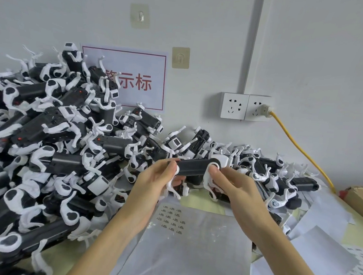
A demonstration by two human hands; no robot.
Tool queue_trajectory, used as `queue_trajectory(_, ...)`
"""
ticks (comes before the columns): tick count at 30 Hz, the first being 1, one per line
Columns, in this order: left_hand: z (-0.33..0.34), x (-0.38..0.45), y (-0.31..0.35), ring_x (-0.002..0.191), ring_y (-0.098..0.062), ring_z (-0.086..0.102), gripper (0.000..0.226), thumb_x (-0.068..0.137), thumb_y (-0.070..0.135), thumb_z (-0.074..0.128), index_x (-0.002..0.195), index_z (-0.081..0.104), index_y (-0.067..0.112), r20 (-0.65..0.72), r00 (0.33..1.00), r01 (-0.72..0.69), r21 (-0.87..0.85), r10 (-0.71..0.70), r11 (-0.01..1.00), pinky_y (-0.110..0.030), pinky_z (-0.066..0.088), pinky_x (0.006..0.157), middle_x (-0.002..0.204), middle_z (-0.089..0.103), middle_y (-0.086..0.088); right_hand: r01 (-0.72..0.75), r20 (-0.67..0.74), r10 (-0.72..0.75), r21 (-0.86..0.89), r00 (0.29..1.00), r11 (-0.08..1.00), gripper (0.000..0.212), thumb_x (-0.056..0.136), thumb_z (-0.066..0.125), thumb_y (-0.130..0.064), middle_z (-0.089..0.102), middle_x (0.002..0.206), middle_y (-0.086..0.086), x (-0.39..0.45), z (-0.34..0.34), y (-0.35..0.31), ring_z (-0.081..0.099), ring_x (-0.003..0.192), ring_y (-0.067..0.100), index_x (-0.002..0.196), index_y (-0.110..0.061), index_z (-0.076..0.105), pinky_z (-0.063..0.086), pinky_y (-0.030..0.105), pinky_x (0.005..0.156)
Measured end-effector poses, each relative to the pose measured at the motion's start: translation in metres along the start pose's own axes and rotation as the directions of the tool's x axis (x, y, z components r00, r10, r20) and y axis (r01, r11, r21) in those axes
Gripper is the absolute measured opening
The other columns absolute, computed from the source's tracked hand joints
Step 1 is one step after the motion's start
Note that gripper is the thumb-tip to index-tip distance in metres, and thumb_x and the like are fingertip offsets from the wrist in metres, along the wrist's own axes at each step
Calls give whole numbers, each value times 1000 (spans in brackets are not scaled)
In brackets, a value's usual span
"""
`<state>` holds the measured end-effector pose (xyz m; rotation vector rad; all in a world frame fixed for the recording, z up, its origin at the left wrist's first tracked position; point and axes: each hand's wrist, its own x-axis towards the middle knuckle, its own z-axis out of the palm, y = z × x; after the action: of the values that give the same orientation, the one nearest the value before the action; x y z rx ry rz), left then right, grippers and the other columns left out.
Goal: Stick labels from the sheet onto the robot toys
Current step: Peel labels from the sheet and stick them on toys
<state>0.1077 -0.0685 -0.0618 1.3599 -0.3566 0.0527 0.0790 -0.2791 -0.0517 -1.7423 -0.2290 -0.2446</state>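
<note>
Here both hands, left hand point(157, 179) and right hand point(235, 188), grip a robot toy point(194, 166).

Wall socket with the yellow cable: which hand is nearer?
Right. The right hand holds the toy below-left of the socket; the left hand holds its other end, farther left.

A black-bodied robot toy point(195, 167) with white legs lies level, lengthwise left to right, gripped at both ends above the label sheet point(184, 249). The sheet lies flat at the surface's near edge, a small block of printed labels point(173, 220) remaining at its far left corner. More robot toys point(47, 145) are heaped along the left and far edges.
</note>
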Motion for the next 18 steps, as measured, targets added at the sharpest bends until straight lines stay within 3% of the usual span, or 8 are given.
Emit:
queue_trajectory(1, -1, -1, 0, 121, -10, 68, 39, 99, 36, 66, 136, 66, 23, -2, 995, -98, 176, 100, 980, -28, 51, 109, 124, 75, 5, 16, -24, -16, -7, 1000, 1000, 39, 90, 70, -64, 74, 87, -9, -1, 1, -1, 70, 85, 10, 95, -26, 77, 50, 31, 82)
queue_trajectory(3, -2, -3, -4, 128, -4, 60, 40, 105, 19, 64, 144, 59, 27, 48, 925, -336, 564, 377, 754, -21, 44, 110, 132, 68, 12, 48, -100, -53, -46, 994, 998, 41, 85, 79, -54, 76, 96, -3, 0, 6, 0, 72, 96, 18, 110, -22, 74, 55, 38, 87)
queue_trajectory(5, -1, -4, -6, 138, -10, 52, 40, 106, 15, 61, 145, 60, 24, 178, 858, -473, 641, 482, 605, -22, 40, 114, 140, 62, 15, 84, -198, -113, -151, 974, 985, 58, 77, 87, -48, 74, 108, -3, -2, 13, 0, 70, 104, 13, 124, -20, 68, 57, 33, 92)
queue_trajectory(8, 11, -10, -3, 137, -11, 54, 37, 107, 42, 53, 141, 63, 34, 166, 926, -377, 445, 338, 812, -17, 44, 106, 138, 64, 17, 273, -233, -359, -332, 904, 903, 60, 72, 93, -40, 65, 112, -13, -7, 27, 4, 63, 106, 4, 121, -24, 63, 48, 12, 88)
queue_trajectory(10, 21, -15, -3, 119, -8, 66, 43, 98, 52, 65, 137, 65, 33, 138, 934, -355, 464, 329, 811, -17, 51, 93, 125, 71, 14, 360, -202, -472, -420, 858, 833, 59, 71, 97, -28, 57, 112, -10, -9, 37, 10, 57, 106, 3, 118, -21, 61, 44, 11, 86)
queue_trajectory(13, 29, -14, -11, 85, -7, 74, 24, 97, 28, 76, 119, 67, 28, 22, 934, -324, 482, 358, 814, -15, 54, 70, 95, 76, 12, 502, -46, -577, -440, 815, 745, 61, 79, 90, -12, 52, 124, 0, -11, 45, 17, 54, 119, 9, 132, -9, 58, 46, 21, 99)
queue_trajectory(15, 25, -13, -9, 90, -6, 75, 24, 97, 23, 75, 118, 66, 28, -39, 946, -287, 366, 323, 885, -17, 56, 73, 102, 76, 15, 551, 85, -579, -441, 811, 708, 68, 89, 79, -23, 46, 142, 1, -11, 40, 18, 46, 137, 19, 150, -15, 49, 40, 35, 112)
queue_trajectory(18, 13, -9, -1, 118, -13, 70, 43, 90, 24, 82, 126, 58, 21, -24, 933, -345, 235, 360, 909, -23, 58, 86, 124, 74, 12, 495, 127, -508, -511, 852, 702, 79, 96, 71, -31, 27, 165, -5, -7, 28, 18, 22, 156, 18, 163, -30, 29, 23, 42, 124)
